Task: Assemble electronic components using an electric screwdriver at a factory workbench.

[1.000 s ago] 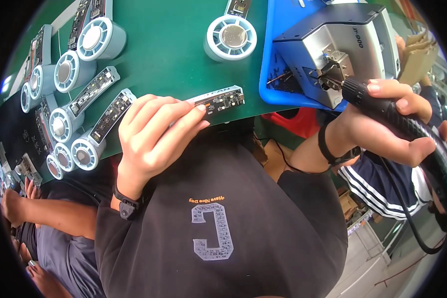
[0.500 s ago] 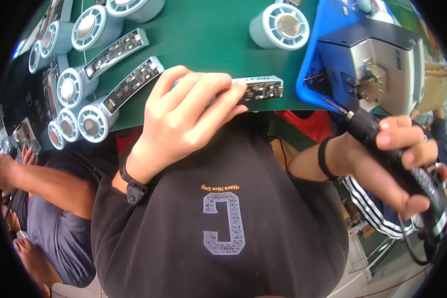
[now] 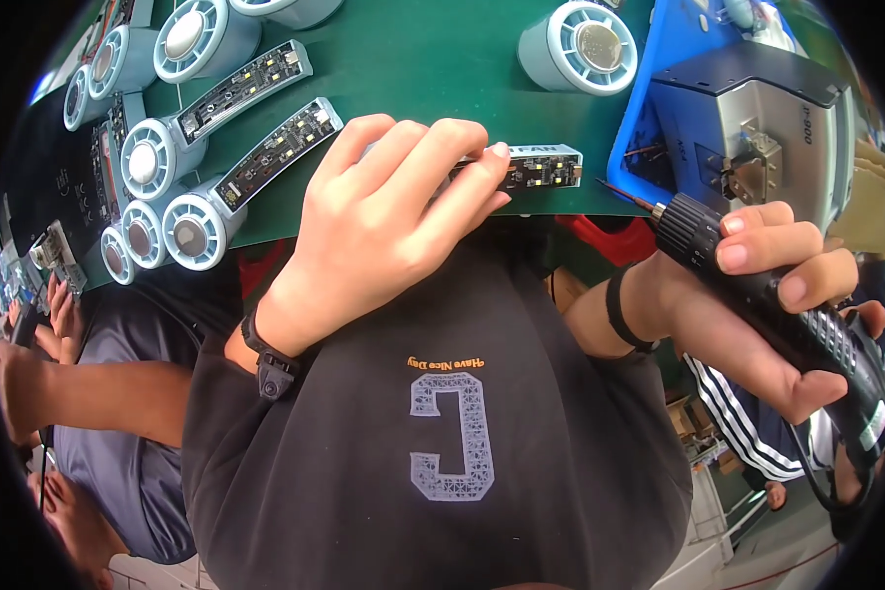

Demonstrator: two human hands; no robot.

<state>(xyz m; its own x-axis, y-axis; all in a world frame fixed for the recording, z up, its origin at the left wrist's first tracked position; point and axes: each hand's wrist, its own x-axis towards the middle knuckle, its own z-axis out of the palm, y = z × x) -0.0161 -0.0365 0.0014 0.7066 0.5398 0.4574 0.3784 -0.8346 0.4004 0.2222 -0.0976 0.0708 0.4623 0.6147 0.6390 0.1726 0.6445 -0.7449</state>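
Far left, desk edge: another person's hands [image 3: 29, 324] at their own work, well apart from this one.

Left of centre on the green desk [image 3: 433, 59]: row of pale-blue fan units [image 3: 202, 221] with long circuit-board handles, lying flat side by side, all untouched.

Left hand [image 3: 383, 211]: palm down, fingers curled over the fan end of one more unit [image 3: 541, 167] at the near desk edge. Grip is clenched on it, pinning it down; only the board end sticks out to the right of the fingertips.

Right hand [image 3: 757, 295]: grip wrapped around a black electric screwdriver [image 3: 767, 295], index on top. Bit tip [image 3: 619, 192] hovers just right of the board end, close but apart, off the desk edge.

Behind the bit: grey box machine [image 3: 757, 128] in a blue tray [image 3: 649, 118].

Risks, my read:
- Bit comes in at a slant, so it could skate off a screw head and gouge the board.
- Unit sits right at the desk edge; driver push could slide it off if the left hand eases.
- Left fingertips sit near the bit's path.
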